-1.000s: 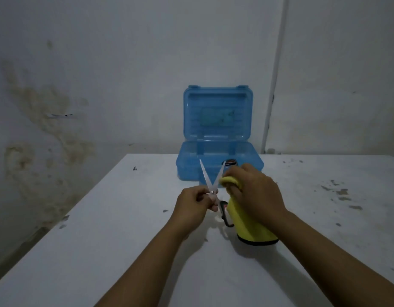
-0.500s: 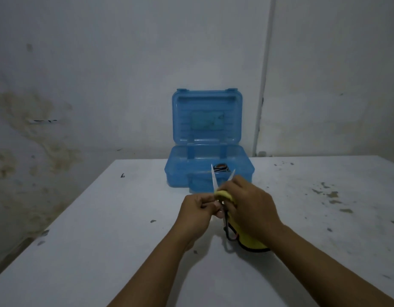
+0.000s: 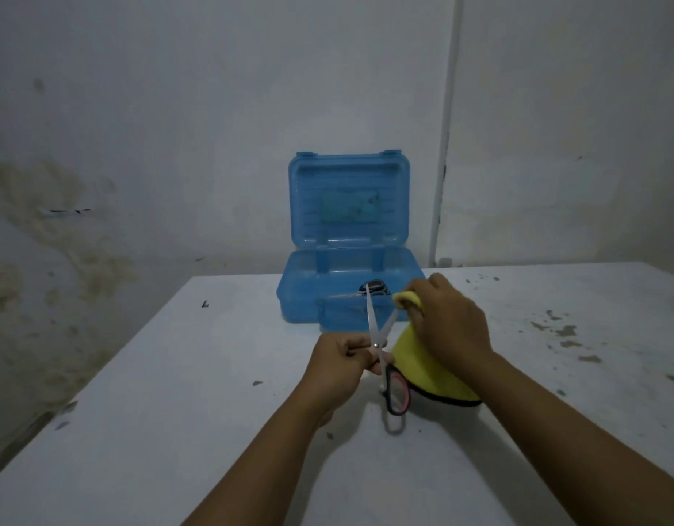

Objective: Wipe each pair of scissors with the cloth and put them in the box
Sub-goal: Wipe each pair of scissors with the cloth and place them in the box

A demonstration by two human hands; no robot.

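My left hand (image 3: 341,364) pinched the scissors (image 3: 381,343) at the pivot, blades spread and pointing up and away from me, the red-and-black handle loops hanging below that grip toward the tabletop (image 3: 176,411). My right hand (image 3: 447,324) was clenched on the yellow cloth (image 3: 426,370), a fold of it bunched at my fingertips right by the tip of the right-hand blade; whether the cloth touched the metal there I could not tell. The rest of the cloth draped down under my right palm, just beside the handles.

Beyond both grips, near the blade tips, stood the blue box (image 3: 309,294), lid propped open against the wall. Another pair of scissors (image 3: 373,288) already lay inside it, so I judged at least one pair done. The pair in my hold was in mid-wipe and not yet boxed. I saw no further scissors waiting on the tabletop, so this looked like the last pair, with only the short reach forward into the box left.
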